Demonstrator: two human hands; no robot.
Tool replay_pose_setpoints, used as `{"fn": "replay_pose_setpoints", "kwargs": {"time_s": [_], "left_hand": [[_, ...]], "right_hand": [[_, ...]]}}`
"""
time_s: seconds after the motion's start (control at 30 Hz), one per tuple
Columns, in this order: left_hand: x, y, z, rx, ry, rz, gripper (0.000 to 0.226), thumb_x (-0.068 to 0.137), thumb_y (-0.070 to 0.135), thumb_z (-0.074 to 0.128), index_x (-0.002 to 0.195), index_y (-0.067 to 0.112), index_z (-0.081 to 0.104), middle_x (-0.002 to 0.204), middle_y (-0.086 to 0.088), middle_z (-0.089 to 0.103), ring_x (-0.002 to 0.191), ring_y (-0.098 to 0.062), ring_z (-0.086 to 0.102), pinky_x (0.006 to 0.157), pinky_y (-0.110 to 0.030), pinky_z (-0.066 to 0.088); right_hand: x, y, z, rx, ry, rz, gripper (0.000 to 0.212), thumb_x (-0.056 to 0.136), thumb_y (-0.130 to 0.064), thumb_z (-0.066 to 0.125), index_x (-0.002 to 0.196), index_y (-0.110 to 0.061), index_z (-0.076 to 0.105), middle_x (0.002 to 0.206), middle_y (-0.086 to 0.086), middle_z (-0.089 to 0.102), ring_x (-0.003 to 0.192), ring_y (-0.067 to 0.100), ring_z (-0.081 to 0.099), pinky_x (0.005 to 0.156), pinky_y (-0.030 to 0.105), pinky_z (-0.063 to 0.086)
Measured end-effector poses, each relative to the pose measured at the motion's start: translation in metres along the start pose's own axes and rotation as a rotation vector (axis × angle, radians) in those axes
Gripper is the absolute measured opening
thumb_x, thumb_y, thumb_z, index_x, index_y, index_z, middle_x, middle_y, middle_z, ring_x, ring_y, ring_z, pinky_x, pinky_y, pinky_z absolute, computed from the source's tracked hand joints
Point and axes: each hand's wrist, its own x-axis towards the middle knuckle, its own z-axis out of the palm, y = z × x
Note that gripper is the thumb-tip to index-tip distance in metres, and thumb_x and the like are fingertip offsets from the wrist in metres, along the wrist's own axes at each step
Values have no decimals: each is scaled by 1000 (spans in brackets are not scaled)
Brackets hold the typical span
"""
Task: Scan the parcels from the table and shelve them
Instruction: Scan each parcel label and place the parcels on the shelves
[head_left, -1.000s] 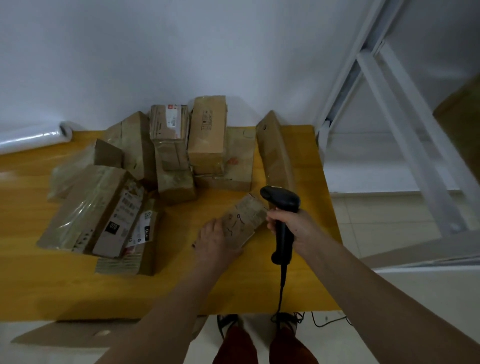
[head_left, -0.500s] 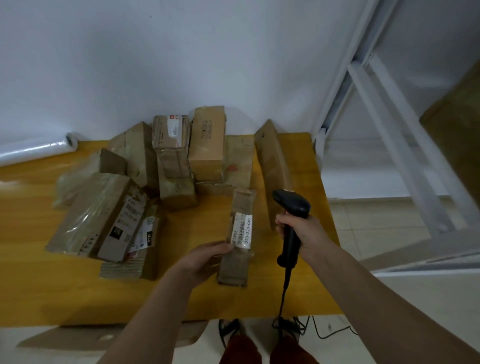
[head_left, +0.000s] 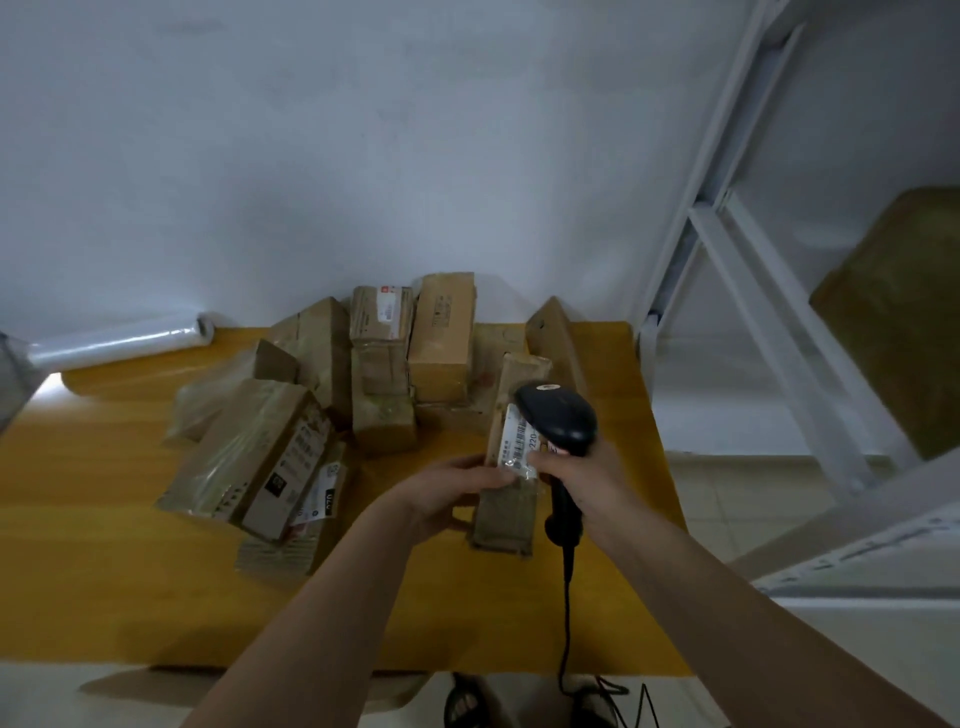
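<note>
Head view. Lower centre of frame: left hand (head_left: 451, 488) curled round the left edge of a narrow cardboard parcel (head_left: 509, 499), thumb on its top face, parcel held above the yellow table (head_left: 104, 571). White barcode label (head_left: 515, 439) on the parcel's upper face, digits "220" readable. Right hand (head_left: 576, 475) wrapped round the grip of a black handheld barcode scanner (head_left: 558, 418), scanner head over the label's right side, touching or just above it, cannot tell which. Black cable (head_left: 567, 597) hanging from the scanner's handle past the table's near edge. Centre and left of frame: heap of cardboard parcels (head_left: 384, 364) on the table, against the wall. Upper left: roll of clear film (head_left: 119, 343) lying at the table's far edge. Right side: white metal shelf frame (head_left: 753, 291), 1 brown box (head_left: 904, 322) on it.
</note>
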Motion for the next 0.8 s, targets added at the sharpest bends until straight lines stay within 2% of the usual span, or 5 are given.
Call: {"fn": "replay_pose_setpoints", "kwargs": {"time_s": [0.17, 0.3, 0.4, 0.5, 0.8], "left_hand": [[-13, 34, -4, 56, 220, 75, 93, 66, 14, 86, 146, 15, 39, 130, -8, 60, 110, -25, 61, 89, -39, 51], [-28, 78, -31, 298, 332, 116, 115, 41, 37, 96, 141, 14, 44, 133, -8, 57, 115, -29, 58, 97, -44, 50], [-43, 110, -42, 493, 415, 132, 96, 58, 25, 91, 141, 13, 45, 136, -5, 55, 114, -23, 55, 96, -35, 46], [-50, 132, -53, 592, 460, 139, 74, 71, 17, 84, 137, 12, 50, 126, -4, 58, 102, -17, 53, 85, -29, 44], [-46, 140, -63, 676, 493, 120, 75, 66, 17, 86, 134, 10, 54, 125, -9, 61, 116, -28, 56, 105, -43, 43]], "right_hand": [[-13, -26, -9, -86, -96, -133, 24, 79, -9, 76, 98, -21, 67, 87, -4, 69, 83, 14, 63, 75, 29, 50], [-23, -44, -16, -339, -212, -342, 25, 80, -22, 77, 102, -24, 65, 69, -12, 61, 65, 3, 59, 58, 15, 43], [-30, -50, -16, -467, -299, -450, 40, 82, -27, 74, 120, -26, 61, 85, -15, 64, 80, 0, 60, 68, 15, 47], [-32, -51, -18, -556, -323, -516, 48, 81, -34, 74, 126, -27, 59, 111, -10, 68, 104, 2, 60, 92, 29, 52], [-40, -57, -29, -451, -331, -570, 52, 81, -26, 75, 130, -28, 55, 122, -10, 64, 116, 2, 54, 99, 23, 45]]}}
